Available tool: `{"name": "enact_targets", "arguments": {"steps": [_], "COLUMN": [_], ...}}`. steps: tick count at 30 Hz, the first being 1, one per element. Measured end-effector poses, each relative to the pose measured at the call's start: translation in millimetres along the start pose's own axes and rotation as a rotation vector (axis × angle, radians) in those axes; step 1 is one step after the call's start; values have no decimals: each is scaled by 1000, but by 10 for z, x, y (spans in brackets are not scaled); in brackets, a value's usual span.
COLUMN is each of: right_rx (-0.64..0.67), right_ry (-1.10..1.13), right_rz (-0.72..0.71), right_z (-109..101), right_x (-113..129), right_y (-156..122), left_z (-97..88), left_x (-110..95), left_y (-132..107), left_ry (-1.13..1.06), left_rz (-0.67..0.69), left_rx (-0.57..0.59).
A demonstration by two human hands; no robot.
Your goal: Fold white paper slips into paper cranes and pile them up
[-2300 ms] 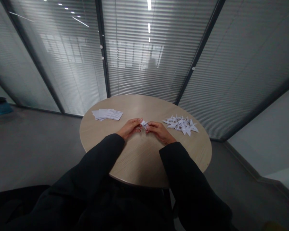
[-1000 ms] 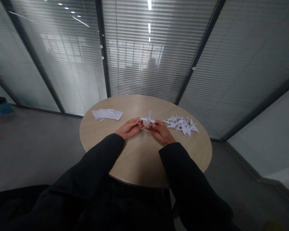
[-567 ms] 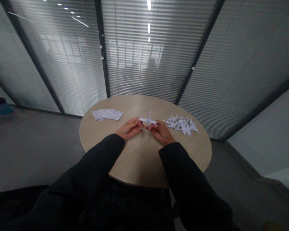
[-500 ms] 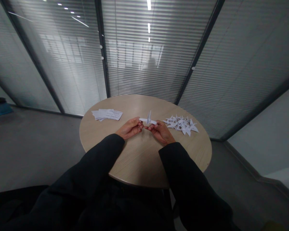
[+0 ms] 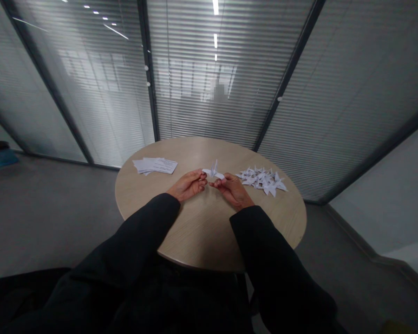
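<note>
A small white folded-paper figure (image 5: 213,173) with upright points is held over the middle of a pale, round-edged, wood-grained table (image 5: 202,227). One end is pinched by the bare left hand (image 5: 188,185), the other by the bare right hand (image 5: 232,191). White printed paper sheets (image 5: 156,165) are fanned across the table's far left; white pointed folded-paper shapes (image 5: 263,180) are heaped at its right.

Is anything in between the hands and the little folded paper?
Nothing visible is. The left hand and right hand pinch the folded paper from either side. The pile of paper shapes lies off to the right, the flat sheets to the left.
</note>
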State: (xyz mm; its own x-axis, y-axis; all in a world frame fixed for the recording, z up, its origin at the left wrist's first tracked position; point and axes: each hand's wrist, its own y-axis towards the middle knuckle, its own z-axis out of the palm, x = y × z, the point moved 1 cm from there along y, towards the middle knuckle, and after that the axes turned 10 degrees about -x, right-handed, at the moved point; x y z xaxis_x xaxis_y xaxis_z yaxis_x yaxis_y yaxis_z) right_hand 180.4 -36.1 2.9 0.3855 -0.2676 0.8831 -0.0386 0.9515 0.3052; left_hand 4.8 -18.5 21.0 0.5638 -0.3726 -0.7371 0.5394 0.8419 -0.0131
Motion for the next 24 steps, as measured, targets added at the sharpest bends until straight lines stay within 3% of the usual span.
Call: {"name": "enact_targets", "arguments": {"steps": [5,9,19,24], "right_rx": [-154,-195,-124,-133], "right_ry": [-76,-177,-410,-498], "right_rz": [31,8,-13,-177], "right_z": [47,58,52,46], "right_x": [-3,-25,-87,-52], "right_y": [9,11,20,35], "left_z": [-56,-73,-86,-166], "left_x": [-21,-9,43,75], "left_y": [95,123,98,155], "left_ry": [-5,49,212,233], "left_rz": [39,112,172,218], "left_rx": [-172,-281,-248,-290]}}
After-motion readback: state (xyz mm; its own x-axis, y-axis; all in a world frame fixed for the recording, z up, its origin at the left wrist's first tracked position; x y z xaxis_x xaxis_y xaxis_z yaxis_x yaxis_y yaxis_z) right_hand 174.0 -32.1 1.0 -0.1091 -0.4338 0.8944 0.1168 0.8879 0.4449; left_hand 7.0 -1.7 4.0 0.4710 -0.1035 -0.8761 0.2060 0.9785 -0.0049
